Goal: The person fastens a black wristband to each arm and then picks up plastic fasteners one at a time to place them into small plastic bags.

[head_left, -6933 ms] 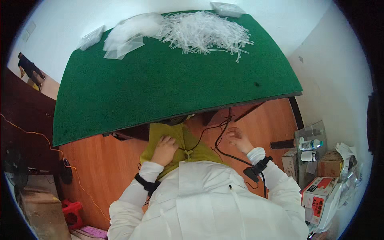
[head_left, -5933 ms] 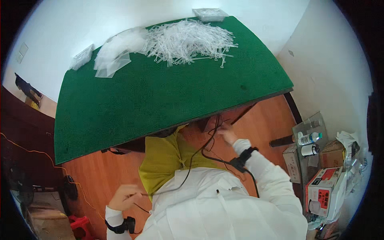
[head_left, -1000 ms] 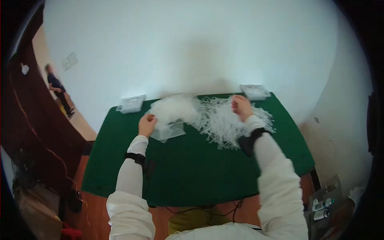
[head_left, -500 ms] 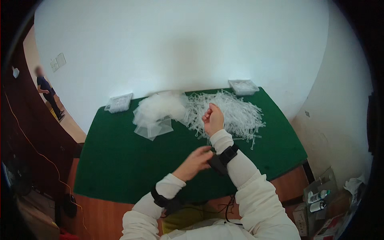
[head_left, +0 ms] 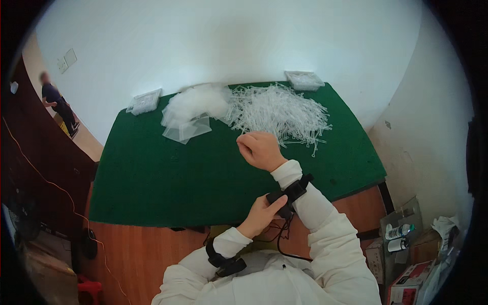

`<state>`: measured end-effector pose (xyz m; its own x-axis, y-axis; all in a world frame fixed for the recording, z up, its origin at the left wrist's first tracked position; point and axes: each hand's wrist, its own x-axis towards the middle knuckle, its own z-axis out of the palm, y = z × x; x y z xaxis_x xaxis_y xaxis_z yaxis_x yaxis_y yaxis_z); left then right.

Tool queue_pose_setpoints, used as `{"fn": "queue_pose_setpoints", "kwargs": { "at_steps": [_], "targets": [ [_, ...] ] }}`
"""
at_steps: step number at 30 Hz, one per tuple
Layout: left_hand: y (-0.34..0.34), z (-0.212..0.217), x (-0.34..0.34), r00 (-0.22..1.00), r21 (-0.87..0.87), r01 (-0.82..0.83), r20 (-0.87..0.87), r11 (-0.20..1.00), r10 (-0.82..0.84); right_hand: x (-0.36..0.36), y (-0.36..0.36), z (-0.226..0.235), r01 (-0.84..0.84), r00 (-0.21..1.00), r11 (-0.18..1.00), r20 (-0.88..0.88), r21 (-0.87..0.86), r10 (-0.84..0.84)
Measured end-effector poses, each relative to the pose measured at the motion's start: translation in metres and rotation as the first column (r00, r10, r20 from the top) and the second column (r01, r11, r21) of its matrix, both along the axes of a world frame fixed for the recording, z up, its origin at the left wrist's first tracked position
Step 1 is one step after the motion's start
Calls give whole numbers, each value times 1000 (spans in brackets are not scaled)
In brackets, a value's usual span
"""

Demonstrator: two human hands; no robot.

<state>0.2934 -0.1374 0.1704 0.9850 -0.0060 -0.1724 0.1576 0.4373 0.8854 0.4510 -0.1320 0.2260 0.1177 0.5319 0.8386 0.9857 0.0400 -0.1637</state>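
Nearest the wearer, the left hand [head_left: 262, 216] lies against the right forearm with its fingers [head_left: 277, 202] curled onto the black wrist device [head_left: 290, 192] strapped over the white sleeve; half a second ago this hand was already crossing toward that wrist, and a second ago it rested far out on the green mat [head_left: 152, 178] beside the clear bags [head_left: 189, 114], so it has been withdrawn from the material to attend to the strap. A similar black band [head_left: 226, 262] sits on the left wrist, and a dark cable [head_left: 284, 244] hangs from the right-wrist device toward the body. Beyond, over the middle of the mat, the right hand [head_left: 260, 150] is drawn into a loose fist with the knuckles up; whether anything is pinched inside it cannot be told. A second ago it reached into the heap at the far edge of the mat; now it hangs short of that heap, touching nothing visible. The heap of white plastic ties [head_left: 277, 109] lies at the far right of the mat, the crumpled clear bags at far centre-left, and two small trays [head_left: 145, 101] stand at the far corners. Judged from these positions, handling of ties and bags is paused while the wrist device is adjusted; neither hand engages the material. Beyond the mat rises a white wall; at far left stands another person [head_left: 58, 104].
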Motion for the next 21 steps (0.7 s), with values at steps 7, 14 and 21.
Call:
{"fn": "queue_pose_setpoints", "kwargs": {
  "at_steps": [7,14,21],
  "targets": [
    [-13,-8,-8,997,-38,8,-80,999,-11,-6,-15,-18,166,936,939,349,-300,-54],
    [24,13,-6,995,17,64,-82,998,-62,12,-18,-50,163,983,944,128,-287,-131],
    [149,41,59,981,477,-195,111,857,161,28,8,-59,148,966,952,-165,-268,-197]
  ]
}}
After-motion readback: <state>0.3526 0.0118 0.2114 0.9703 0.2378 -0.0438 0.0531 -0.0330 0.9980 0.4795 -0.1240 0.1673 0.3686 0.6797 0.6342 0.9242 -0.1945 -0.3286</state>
